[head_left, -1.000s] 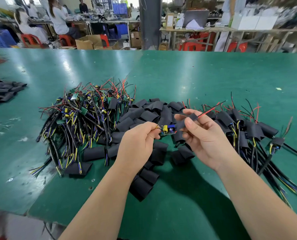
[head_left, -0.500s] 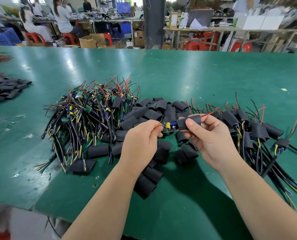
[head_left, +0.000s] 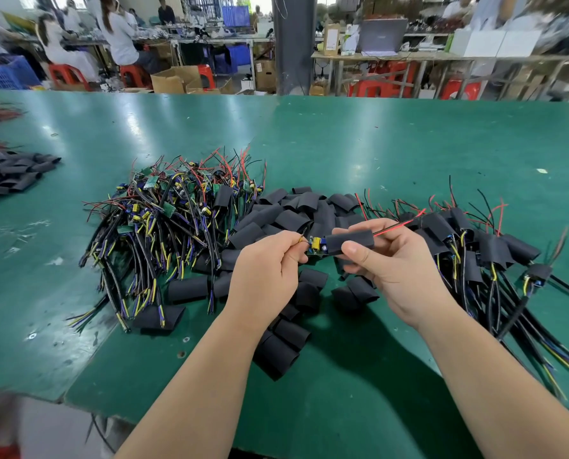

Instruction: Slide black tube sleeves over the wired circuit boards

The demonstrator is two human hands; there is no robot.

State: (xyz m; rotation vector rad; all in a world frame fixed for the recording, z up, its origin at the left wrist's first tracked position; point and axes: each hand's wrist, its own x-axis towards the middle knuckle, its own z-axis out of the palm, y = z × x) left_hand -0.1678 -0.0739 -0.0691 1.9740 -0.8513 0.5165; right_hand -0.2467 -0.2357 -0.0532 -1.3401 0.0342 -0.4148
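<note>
My right hand [head_left: 387, 263] pinches a black tube sleeve [head_left: 349, 242] that covers the right part of a small wired circuit board [head_left: 317, 245]; a yellow capacitor and blue part still show at its left end. A red wire [head_left: 396, 226] sticks out of the sleeve's right end. My left hand [head_left: 266, 273] pinches the board's wires at its left end. Both hands hover above the loose black sleeves [head_left: 296, 213] on the green table [head_left: 376, 144].
A tangle of bare wired boards [head_left: 164, 223] lies left of the sleeves. Sleeved boards with cables [head_left: 482, 250] are heaped on the right. More black sleeves [head_left: 8, 173] lie at the far left edge. People sit at benches beyond the table.
The sleeve has slid further left over the board, so less of the board shows. Both hands stayed close together above the sleeve pile.
</note>
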